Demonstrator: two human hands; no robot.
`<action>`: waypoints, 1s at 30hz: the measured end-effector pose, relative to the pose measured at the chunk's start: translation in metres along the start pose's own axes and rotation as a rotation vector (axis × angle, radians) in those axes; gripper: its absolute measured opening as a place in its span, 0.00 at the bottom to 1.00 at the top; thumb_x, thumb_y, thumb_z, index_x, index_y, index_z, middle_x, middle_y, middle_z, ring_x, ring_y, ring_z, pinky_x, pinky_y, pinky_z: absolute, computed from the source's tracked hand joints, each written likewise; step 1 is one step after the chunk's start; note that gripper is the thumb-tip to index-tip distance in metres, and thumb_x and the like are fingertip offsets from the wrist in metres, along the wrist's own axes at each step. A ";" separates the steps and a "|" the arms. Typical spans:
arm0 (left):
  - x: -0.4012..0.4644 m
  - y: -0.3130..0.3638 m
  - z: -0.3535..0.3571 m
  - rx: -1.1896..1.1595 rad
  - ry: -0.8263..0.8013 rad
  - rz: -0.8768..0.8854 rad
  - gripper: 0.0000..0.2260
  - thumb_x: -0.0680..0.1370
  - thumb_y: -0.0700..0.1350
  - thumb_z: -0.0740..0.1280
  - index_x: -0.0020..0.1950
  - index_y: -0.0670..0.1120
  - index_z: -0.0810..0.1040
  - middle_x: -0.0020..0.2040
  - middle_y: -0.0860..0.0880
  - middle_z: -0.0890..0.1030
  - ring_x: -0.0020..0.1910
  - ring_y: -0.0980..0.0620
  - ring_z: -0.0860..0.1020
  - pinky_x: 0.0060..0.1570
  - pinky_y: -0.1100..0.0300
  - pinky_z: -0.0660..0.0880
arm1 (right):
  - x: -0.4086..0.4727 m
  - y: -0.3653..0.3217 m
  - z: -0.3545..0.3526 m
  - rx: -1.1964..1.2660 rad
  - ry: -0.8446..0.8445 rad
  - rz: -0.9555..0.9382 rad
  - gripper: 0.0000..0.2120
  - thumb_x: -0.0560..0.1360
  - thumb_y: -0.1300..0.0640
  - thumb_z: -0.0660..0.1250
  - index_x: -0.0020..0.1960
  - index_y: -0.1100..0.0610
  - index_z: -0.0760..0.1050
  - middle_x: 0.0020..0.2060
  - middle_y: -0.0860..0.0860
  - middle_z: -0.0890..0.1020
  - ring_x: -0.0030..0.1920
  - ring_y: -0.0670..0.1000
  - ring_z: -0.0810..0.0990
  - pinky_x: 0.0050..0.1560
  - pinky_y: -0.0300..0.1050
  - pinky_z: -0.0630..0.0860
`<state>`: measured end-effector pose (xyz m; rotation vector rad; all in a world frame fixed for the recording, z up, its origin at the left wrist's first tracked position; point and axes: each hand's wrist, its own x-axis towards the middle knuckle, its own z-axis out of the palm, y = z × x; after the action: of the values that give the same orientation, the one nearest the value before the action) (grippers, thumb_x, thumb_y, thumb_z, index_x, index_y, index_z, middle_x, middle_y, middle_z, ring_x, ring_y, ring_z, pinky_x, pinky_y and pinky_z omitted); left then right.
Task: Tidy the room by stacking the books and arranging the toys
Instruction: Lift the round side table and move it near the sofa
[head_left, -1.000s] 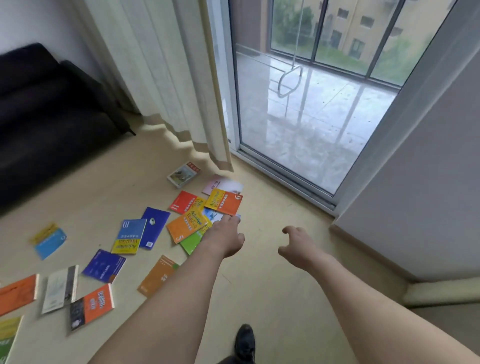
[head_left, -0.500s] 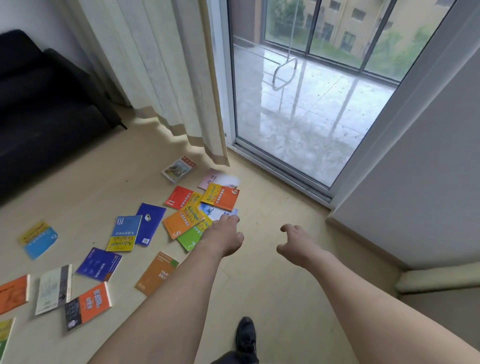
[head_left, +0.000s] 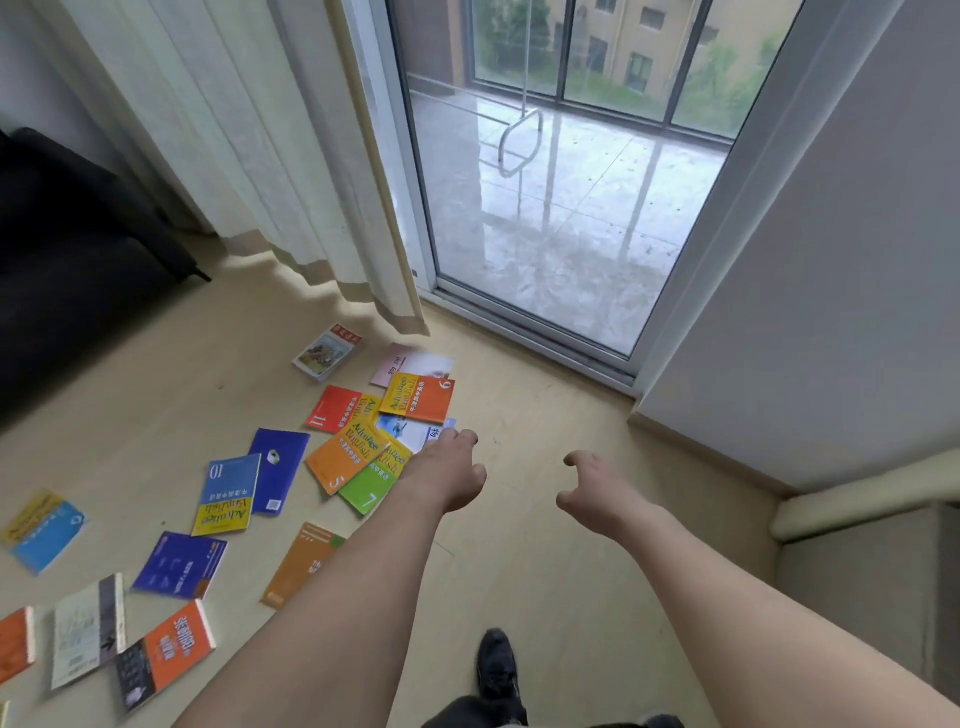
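Several thin books lie scattered on the pale wooden floor. A cluster sits near the glass door: an orange book marked 6, a red one marked 11, an orange one marked 5, a green one marked 7 and a white-blue one. My left hand reaches out over this cluster, fingers loosely curled, holding nothing. My right hand is stretched out beside it over bare floor, fingers loosely bent, empty. More books lie to the left, among them a blue-yellow one marked 10.
A black sofa stands at the left. A cream curtain hangs beside the sliding glass door. A grey wall and a low ledge close the right side. My black shoe is on the floor below.
The view has tilted up and shifted slightly, so the books sit lower-left in frame. Both hands keep nearly the same outstretched pose, holding nothing.
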<state>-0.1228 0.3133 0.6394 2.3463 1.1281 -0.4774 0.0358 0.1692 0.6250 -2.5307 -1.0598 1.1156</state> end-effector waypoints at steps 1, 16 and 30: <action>0.001 0.007 0.001 0.020 -0.007 0.012 0.23 0.82 0.49 0.58 0.77 0.47 0.63 0.75 0.45 0.66 0.71 0.43 0.69 0.68 0.47 0.69 | -0.003 0.006 -0.001 0.022 0.005 0.016 0.29 0.74 0.53 0.62 0.74 0.53 0.62 0.72 0.52 0.65 0.68 0.56 0.69 0.64 0.51 0.72; -0.022 0.163 0.074 0.187 -0.129 0.247 0.23 0.81 0.49 0.59 0.76 0.48 0.65 0.73 0.46 0.67 0.69 0.43 0.70 0.66 0.48 0.70 | -0.097 0.163 -0.005 0.249 0.042 0.307 0.29 0.74 0.55 0.62 0.74 0.56 0.62 0.71 0.57 0.65 0.69 0.59 0.69 0.68 0.49 0.68; -0.048 0.218 0.128 0.297 -0.209 0.488 0.21 0.82 0.49 0.58 0.75 0.47 0.66 0.72 0.47 0.69 0.66 0.45 0.73 0.63 0.51 0.73 | -0.175 0.229 0.029 0.475 0.167 0.524 0.29 0.73 0.53 0.62 0.74 0.54 0.63 0.71 0.55 0.65 0.68 0.58 0.69 0.67 0.52 0.69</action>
<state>0.0094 0.0932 0.6195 2.6304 0.3851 -0.7207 0.0575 -0.1191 0.6095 -2.4869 -0.0577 1.0728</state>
